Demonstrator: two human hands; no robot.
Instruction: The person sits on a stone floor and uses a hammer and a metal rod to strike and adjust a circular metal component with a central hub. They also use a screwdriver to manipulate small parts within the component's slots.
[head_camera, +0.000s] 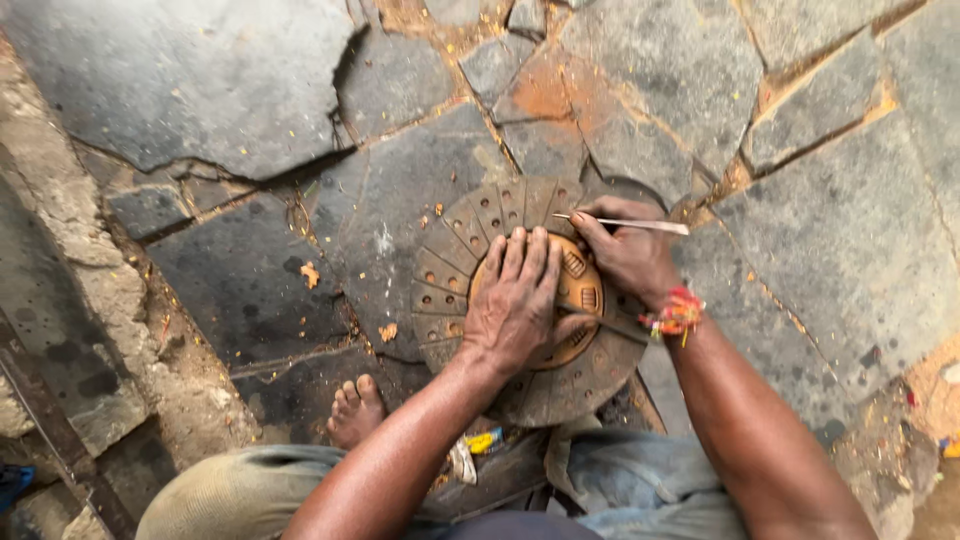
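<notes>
Clutch disc (470, 270) flat on cracked stone floor (250, 100), centre frame, head view. Left hand (512, 300) spread over rusty hub (585, 290), pressing down, grip unclenched. Right hand (628, 252) at 1 o'clock of hub, grip pinching thin metal rod (640, 224). Facing segments intact; work looks early, nothing removed yet. Bare foot (355, 410) at 7 o'clock.

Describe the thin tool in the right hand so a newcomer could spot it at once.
On the cracked stone paving lies a round segmented clutch disc. At its upper rim the right hand pinches a thin metal rod, the only pale, straight sliver there.
</notes>
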